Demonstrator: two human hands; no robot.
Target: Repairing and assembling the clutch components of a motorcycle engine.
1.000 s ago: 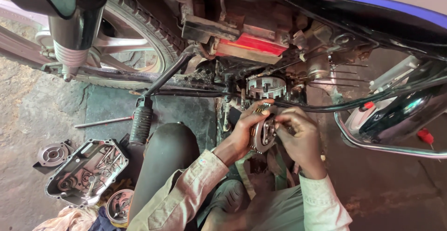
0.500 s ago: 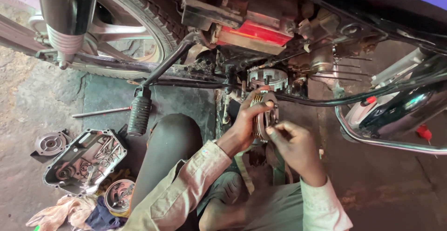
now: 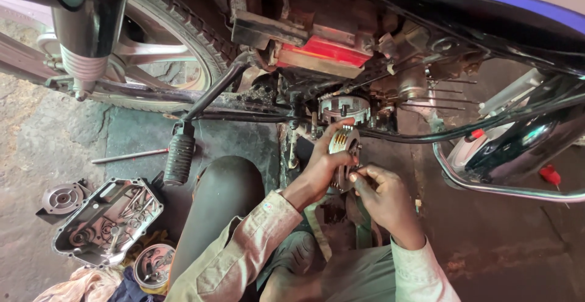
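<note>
A motorcycle (image 3: 365, 40) fills the top of the view, dark, oily and rusted, its ribbed rear tyre (image 3: 177, 16) at the upper left. Everything below is placed from its open engine side, where a round toothed clutch housing (image 3: 345, 108) sits exposed.

Down and far to the left of that housing, an engine cover (image 3: 103, 220) lies open side up on the concrete floor (image 3: 36, 131) like a tray, holding loose bolts and small metal parts. Beside it lie a round grey disc (image 3: 62, 198) and a shallow round metal cup (image 3: 153, 264), with crumpled cloth (image 3: 85, 287) at the frame's edge. A thin rod (image 3: 129, 155) lies on the floor left of the ribbed rubber footpeg (image 3: 178, 159), which juts out between the housing and the cover. A black cable (image 3: 463, 131) and a chrome guard bar (image 3: 487, 183) cross to the right.

Just below the housing, the left hand (image 3: 320, 168) is wrapped around a stack of clutch plates (image 3: 342, 150), round, metallic, with slotted edges. The right hand (image 3: 381, 195) touches the stack's lower edge, fingertips (image 3: 355, 177) pinched together on something too small to make out.
</note>
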